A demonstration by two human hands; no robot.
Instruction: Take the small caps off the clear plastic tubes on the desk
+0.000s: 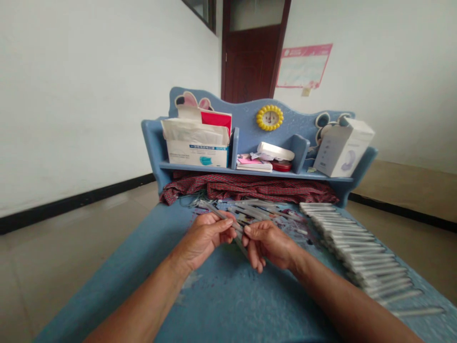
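My left hand (206, 238) and my right hand (268, 244) meet above the middle of a blue desk (228, 300). Both pinch the same thin grey tube (238, 232), which runs slantwise between their fingertips. Just behind my hands lies a loose heap of similar grey tubes (250, 209). To the right, a long row of tubes (357, 250) lies side by side, stretching toward the desk's near right edge.
A red checked cloth (250, 188) lies along the back under a blue shelf (250, 172). The shelf holds a white mask box (196, 143), stacked booklets (254, 164), a red tin (281, 166) and a tilted white carton (343, 147). A yellow clock (269, 117) sits above.
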